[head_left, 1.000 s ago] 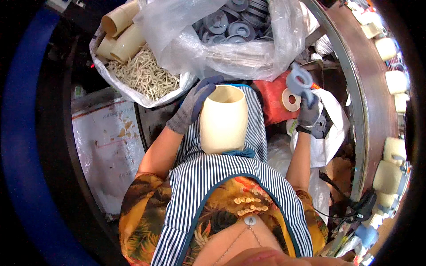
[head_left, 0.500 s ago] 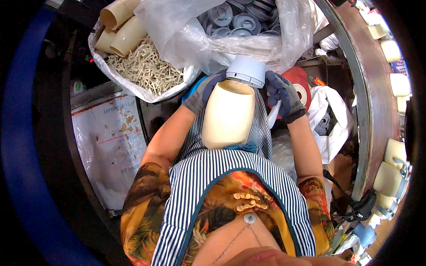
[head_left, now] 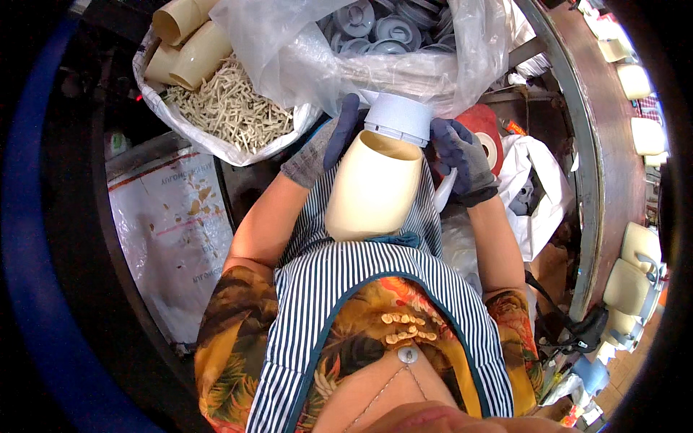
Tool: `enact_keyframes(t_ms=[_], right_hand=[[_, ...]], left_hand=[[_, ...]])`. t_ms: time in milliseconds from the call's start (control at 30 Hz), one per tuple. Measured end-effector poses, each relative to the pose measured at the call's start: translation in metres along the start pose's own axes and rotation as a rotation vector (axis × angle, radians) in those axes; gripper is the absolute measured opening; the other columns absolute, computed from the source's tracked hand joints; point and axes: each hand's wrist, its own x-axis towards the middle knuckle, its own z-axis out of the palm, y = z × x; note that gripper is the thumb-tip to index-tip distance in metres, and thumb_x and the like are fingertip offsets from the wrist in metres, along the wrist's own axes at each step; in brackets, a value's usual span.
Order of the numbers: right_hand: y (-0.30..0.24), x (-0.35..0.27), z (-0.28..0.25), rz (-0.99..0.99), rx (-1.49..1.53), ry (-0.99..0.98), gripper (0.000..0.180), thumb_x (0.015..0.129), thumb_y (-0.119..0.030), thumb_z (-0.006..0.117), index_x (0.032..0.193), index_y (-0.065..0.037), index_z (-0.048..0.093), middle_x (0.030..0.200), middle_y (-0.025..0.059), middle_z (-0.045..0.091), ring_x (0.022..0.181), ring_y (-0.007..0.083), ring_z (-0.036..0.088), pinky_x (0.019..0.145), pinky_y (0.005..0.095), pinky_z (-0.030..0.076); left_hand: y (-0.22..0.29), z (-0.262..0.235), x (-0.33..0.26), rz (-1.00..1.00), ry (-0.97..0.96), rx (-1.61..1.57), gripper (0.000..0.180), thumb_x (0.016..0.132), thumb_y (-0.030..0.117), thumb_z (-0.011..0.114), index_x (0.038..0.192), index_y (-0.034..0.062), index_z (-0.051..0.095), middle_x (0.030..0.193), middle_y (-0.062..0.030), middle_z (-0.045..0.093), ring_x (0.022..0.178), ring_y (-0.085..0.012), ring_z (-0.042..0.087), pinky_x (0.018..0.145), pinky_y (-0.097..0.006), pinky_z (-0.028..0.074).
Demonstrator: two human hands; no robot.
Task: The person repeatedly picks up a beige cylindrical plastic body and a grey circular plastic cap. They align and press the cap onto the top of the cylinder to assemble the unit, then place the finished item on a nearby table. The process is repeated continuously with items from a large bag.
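A cream plastic jug body point(head_left: 374, 189) leans against my lap with its open mouth facing away from me. At its far rim sits a pale blue-grey plastic collar point(head_left: 398, 117), tilted, with the mouth partly uncovered. My gloved right hand point(head_left: 462, 159) has its fingers curled at the collar's right side, around its handle, whose white lower end point(head_left: 445, 189) sticks out below the fingers. My gloved left hand point(head_left: 328, 144) stands left of the jug mouth with its fingers stretched upward, next to the collar. Whether its palm touches the body is hidden.
Ahead on the left, a white sack point(head_left: 216, 150) holds small beige plastic pieces and several cream jug bodies point(head_left: 202, 54). A clear bag point(head_left: 404, 71) of grey round lids lies beyond the collar. A red round object point(head_left: 482, 137) and white bag point(head_left: 548, 187) are right. A metal-edged bench point(head_left: 577, 137) bounds the right.
My left hand's fingers have straightened and lifted at the jug's left side. The jug body has tilted slightly, and the collar has shifted a little left. My right hand stays at the collar.
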Motion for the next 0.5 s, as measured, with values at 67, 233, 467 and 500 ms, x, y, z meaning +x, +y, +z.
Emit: enact_keyframes(t_ms=[67, 233, 467, 500], right_hand=[[0.002, 0.002, -0.002, -0.004, -0.004, -0.010, 0.026, 0.095, -0.030, 0.062, 0.105, -0.006, 0.067, 0.072, -0.0049, 0.055, 0.053, 0.0047, 0.046, 0.043, 0.0204, 0.037], [0.008, 0.002, -0.005, -0.074, -0.083, -0.026, 0.026, 0.095, -0.027, 0.061, 0.106, -0.005, 0.067, 0.073, -0.0047, 0.055, 0.054, 0.0047, 0.046, 0.044, 0.0204, 0.038], [0.012, 0.011, -0.010, -0.061, -0.103, 0.005, 0.023, 0.096, -0.024, 0.060, 0.108, -0.005, 0.066, 0.073, -0.0042, 0.055, 0.055, 0.0050, 0.046, 0.044, 0.0211, 0.039], [0.011, 0.011, -0.008, -0.066, -0.123, 0.020, 0.023, 0.095, -0.024, 0.060, 0.108, -0.005, 0.066, 0.073, -0.0040, 0.055, 0.055, 0.0050, 0.046, 0.044, 0.0212, 0.039]], left_hand=[[0.002, 0.004, -0.001, -0.027, 0.045, -0.038, 0.066, 0.106, 0.051, 0.023, 0.139, -0.0007, 0.046, 0.134, -0.0152, 0.056, 0.119, -0.0230, 0.057, 0.108, -0.035, 0.043], [0.001, -0.005, 0.000, -0.069, -0.008, 0.199, 0.074, 0.102, 0.060, 0.028, 0.142, 0.0000, 0.044, 0.134, -0.0159, 0.057, 0.120, -0.0197, 0.056, 0.104, -0.032, 0.045], [0.013, 0.001, -0.011, 0.287, -0.022, 0.734, 0.063, 0.102, 0.049, 0.044, 0.142, 0.0005, 0.044, 0.132, -0.0152, 0.058, 0.119, -0.0207, 0.057, 0.104, -0.032, 0.045], [-0.009, -0.019, -0.004, 0.565, -0.047, 0.946, 0.063, 0.101, 0.048, 0.047, 0.142, 0.0007, 0.043, 0.133, -0.0158, 0.057, 0.119, -0.0215, 0.058, 0.104, -0.033, 0.045]])
